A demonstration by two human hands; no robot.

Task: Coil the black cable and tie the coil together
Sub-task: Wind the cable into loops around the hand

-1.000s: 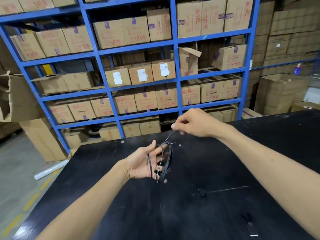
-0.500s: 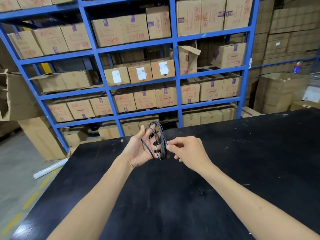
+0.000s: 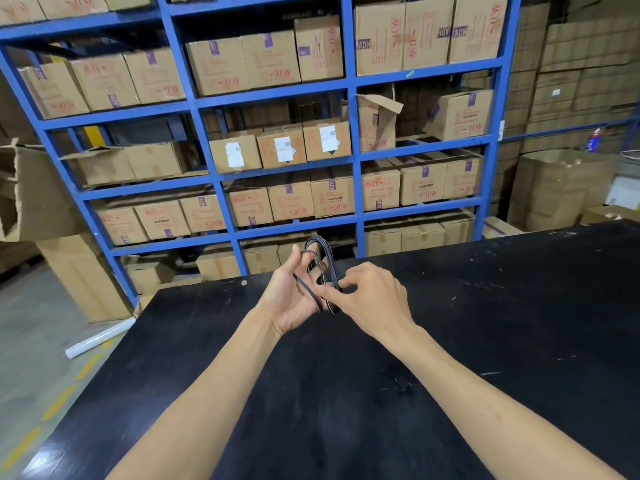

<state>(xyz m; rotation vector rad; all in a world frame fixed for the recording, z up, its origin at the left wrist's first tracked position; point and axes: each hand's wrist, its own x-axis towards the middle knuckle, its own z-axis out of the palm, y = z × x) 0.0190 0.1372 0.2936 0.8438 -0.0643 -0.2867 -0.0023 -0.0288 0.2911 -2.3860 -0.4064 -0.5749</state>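
The black cable is wound into a small upright coil, held above the far part of the black table. My left hand has its palm up and fingers through the loops, holding the coil. My right hand meets the coil from the right, thumb and forefinger pinched at its lower right side. A thin tie seen earlier is not discernible between the fingers now.
A small dark scrap lies on the table between my forearms. Beyond the table's far edge stand blue shelves full of cardboard boxes. A white roll lies on the floor at left, and a large open box stands at right.
My left hand lifted the coil up and away from me. My right hand, which was pulling a thin strand up and to the right, came down and closed in on the coil's side.
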